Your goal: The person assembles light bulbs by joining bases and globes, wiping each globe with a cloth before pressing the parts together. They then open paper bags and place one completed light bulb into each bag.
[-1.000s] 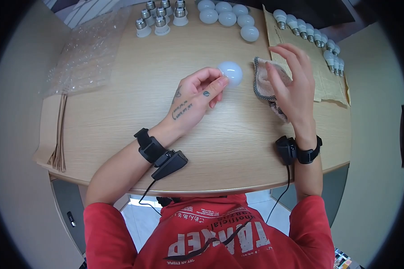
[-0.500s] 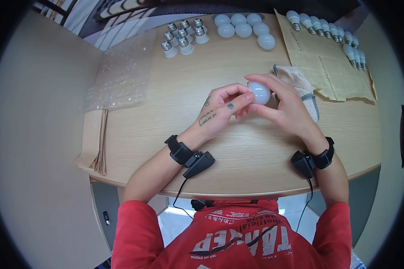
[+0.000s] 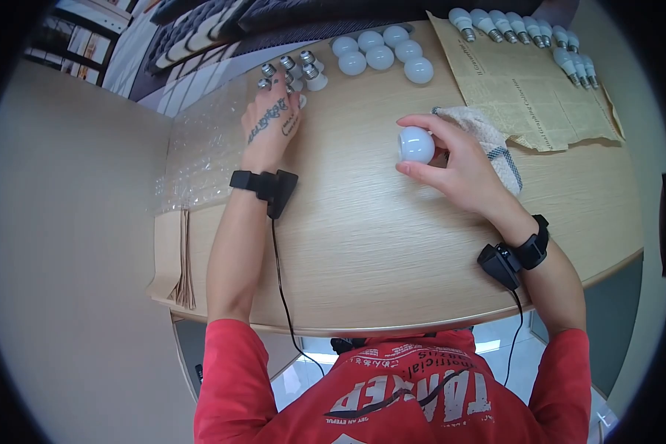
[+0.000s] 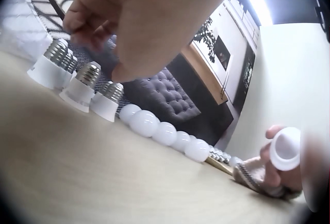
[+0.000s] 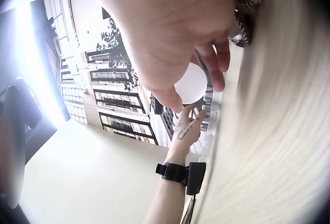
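Observation:
My right hand pinches a white round bulb cover between thumb and fingers, above the right-middle of the table. In the left wrist view the open rim of that bulb cover faces the camera. My left hand reaches over the group of white bulb bases with silver screw caps at the back left. Seen from the left wrist, its loosely bent fingers hang just above the screw caps, with nothing visible between them. The hand hides some bases in the head view.
Several loose white bulb covers stand at the back middle. Whole bulbs line the brown paper at the back right. A checked cloth lies behind the right hand. Bubble wrap and folded paper bags lie left.
The left hand first held the bulb cover; the right hand came in and took hold of it. My left hand let go and moved back left to the bulb bases.

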Motion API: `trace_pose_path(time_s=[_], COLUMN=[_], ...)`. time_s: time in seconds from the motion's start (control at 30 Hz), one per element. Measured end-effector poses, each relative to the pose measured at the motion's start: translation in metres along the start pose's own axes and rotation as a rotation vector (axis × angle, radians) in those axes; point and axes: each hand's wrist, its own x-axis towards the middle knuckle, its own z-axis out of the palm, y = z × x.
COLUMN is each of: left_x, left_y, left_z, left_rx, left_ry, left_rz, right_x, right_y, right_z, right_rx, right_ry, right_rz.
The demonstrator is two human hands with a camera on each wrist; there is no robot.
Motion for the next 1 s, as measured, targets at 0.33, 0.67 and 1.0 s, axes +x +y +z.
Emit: trace_pose_path(time_s=[0.33,0.67,1.0], left_x=[-0.007,-0.074,-0.091], left_y=[-0.008,0.065,0.085], left_z=[0.015,-0.023,-0.037], left_rx=[-0.43,-1.467,-1.52], left_ry=[-0.022,-0.556,-0.562], left_rz=[0.105,-0.079,-0.062], right_x=[-0.001,-0.003,-0.007], right_y=[-0.001,-0.002,-0.008], right_z=[-0.002,0.004,0.002], right_rx=[-0.026,0.087,0.115], right_ry=[0.028,0.044,-0.055], right_rz=[-0.033,-0.135,-0.153])
